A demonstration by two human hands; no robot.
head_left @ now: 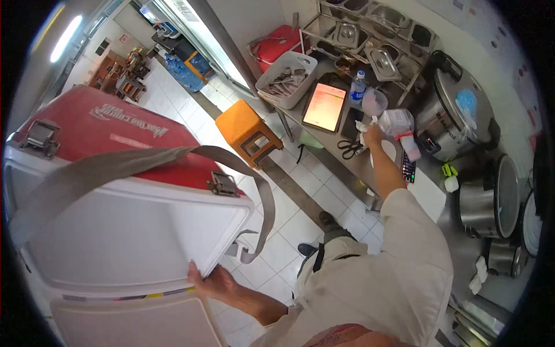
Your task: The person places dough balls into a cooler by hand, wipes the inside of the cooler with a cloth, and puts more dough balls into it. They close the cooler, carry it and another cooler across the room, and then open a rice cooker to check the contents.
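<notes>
My left hand [218,284] is at the lower corner of a large red-and-white cooler box [133,225], its fingers bent over the edge of the white lid panel. A grey strap [173,156] loops across the box, and metal latches sit on its red side. Over the work table, my right arm reaches out, and my right hand [373,137] is closed on a crumpled white tissue [365,124]. Beside that hand are scissors [350,149], a dark phone [351,123], a clear plastic container [396,122] and a round white lid or plate [384,155].
A lit tablet [325,107], water bottle [358,87] and grey basket of packets [288,80] share the table [352,165]. Large steel pots [457,110] line the right. An orange stool [245,130] stands on the tiled floor. A red bag [277,45] lies behind.
</notes>
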